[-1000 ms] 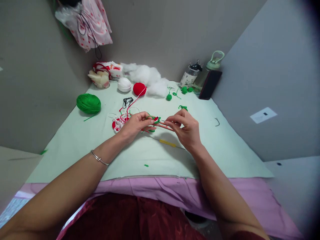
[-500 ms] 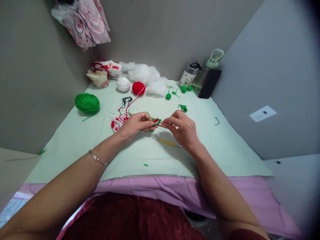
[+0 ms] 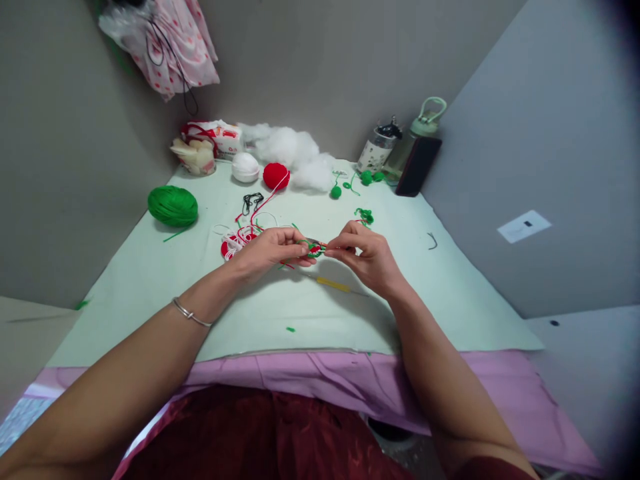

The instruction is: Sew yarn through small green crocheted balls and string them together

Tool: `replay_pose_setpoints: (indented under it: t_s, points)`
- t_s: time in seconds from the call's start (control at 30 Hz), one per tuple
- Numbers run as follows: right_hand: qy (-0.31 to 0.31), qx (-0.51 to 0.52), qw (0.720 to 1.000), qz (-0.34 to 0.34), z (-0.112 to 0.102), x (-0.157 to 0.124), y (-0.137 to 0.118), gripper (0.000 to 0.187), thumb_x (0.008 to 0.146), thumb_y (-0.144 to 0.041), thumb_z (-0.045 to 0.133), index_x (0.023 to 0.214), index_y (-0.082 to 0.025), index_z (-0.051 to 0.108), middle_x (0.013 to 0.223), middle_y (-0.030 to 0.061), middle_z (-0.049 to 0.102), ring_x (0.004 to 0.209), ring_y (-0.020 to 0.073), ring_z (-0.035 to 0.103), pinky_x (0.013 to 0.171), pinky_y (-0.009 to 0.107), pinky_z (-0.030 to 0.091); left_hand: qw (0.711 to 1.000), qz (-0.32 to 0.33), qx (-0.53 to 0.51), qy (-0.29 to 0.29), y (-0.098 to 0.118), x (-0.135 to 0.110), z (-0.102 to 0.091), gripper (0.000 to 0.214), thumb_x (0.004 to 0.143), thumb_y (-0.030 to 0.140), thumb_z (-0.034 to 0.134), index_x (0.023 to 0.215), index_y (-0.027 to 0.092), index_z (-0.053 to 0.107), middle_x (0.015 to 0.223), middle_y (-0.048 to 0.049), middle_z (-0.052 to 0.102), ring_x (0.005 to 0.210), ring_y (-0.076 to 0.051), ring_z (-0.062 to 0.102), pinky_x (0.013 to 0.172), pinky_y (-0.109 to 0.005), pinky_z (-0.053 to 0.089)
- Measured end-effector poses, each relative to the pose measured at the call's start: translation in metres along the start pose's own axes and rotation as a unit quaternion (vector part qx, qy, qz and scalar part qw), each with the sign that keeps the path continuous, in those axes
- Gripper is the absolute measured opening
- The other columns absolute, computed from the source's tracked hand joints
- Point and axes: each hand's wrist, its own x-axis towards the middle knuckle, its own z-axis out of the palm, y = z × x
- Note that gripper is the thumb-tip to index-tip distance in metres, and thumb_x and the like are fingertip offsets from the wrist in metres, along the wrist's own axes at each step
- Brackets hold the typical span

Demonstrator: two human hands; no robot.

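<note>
My left hand [image 3: 267,250] pinches a small green and red crochet piece [image 3: 313,248] just above the pale green mat [image 3: 260,313]. My right hand [image 3: 369,257] is closed opposite it, its fingertips gripping a thin tool or strand at the same piece; I cannot make out which. Red yarn runs from the piece back to a red yarn ball [image 3: 275,175]. A yellow-handled crochet hook [image 3: 334,285] lies on the mat under my right hand. A red and white crochet piece [image 3: 235,244] with loose yarn lies beside my left hand.
A green yarn ball [image 3: 173,205] sits at the left, a white ball [image 3: 245,167] and white stuffing [image 3: 295,153] at the back. Small green pieces [image 3: 368,177], a jar [image 3: 376,152], a bottle [image 3: 423,127] and a dark phone [image 3: 417,167] stand back right. Walls close in on both sides.
My right hand has slid left toward my left hand, closing the gap at the crochet piece. The red strand or tool seen between them is now mostly hidden.
</note>
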Motion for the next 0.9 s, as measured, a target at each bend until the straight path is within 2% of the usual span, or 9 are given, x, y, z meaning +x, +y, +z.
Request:
replay_pose_setpoints:
  t_s: [0.17,0.3,0.47,0.73,0.9]
  points:
    - [-0.004,0.011,1.0,0.008,-0.0037,0.0008,-0.001,0.012,0.093,-0.03,0.07,0.086,-0.022,0.076,0.075,0.0005,0.057,0.068,0.0134,0.053,0.066,0.028,0.042,1.0,-0.001,-0.013,-0.006,0.0013,-0.0006,0.0002,0.024,0.08,0.033,0.081,0.082,0.015,0.065,0.086,-0.0081,0.077,0.081,-0.019,0.074,0.081,-0.034,0.056]
    - [-0.003,0.003,1.0,0.013,-0.0042,0.0008,-0.0017,0.012,0.092,-0.03,0.071,0.085,-0.022,0.076,0.076,0.0007,0.057,0.068,0.0136,0.053,0.066,0.028,0.042,1.0,0.006,-0.023,-0.008,-0.0015,0.0007,-0.0015,0.024,0.08,0.033,0.08,0.081,0.015,0.064,0.087,-0.0082,0.077,0.082,-0.02,0.075,0.083,-0.034,0.056]
    - [-0.002,0.003,1.0,0.012,-0.0045,0.0005,-0.0016,0.009,0.092,-0.026,0.072,0.085,-0.022,0.076,0.076,0.0004,0.056,0.068,0.0131,0.053,0.065,0.028,0.042,1.0,0.01,-0.019,-0.007,-0.0045,0.0019,-0.0039,0.023,0.08,0.033,0.08,0.084,0.016,0.065,0.088,-0.0082,0.078,0.084,-0.02,0.075,0.083,-0.035,0.056]
    - [-0.002,0.005,1.0,0.015,-0.0051,0.0005,-0.0012,0.012,0.092,-0.032,0.071,0.085,-0.023,0.076,0.076,0.001,0.057,0.068,0.0137,0.053,0.064,0.028,0.043,1.0,0.006,-0.021,-0.002,-0.003,0.0018,-0.0027,0.022,0.081,0.031,0.079,0.082,0.016,0.063,0.089,-0.0081,0.078,0.081,-0.019,0.075,0.083,-0.033,0.056]
    - [-0.012,-0.009,1.0,0.005,-0.005,-0.0003,-0.0001,0.009,0.092,-0.026,0.071,0.086,-0.023,0.076,0.077,0.0009,0.059,0.068,0.0132,0.055,0.065,0.028,0.042,1.0,0.006,-0.019,0.0,-0.0048,0.0024,-0.0021,0.023,0.08,0.033,0.08,0.081,0.016,0.064,0.087,-0.0083,0.078,0.08,-0.019,0.074,0.082,-0.034,0.056]
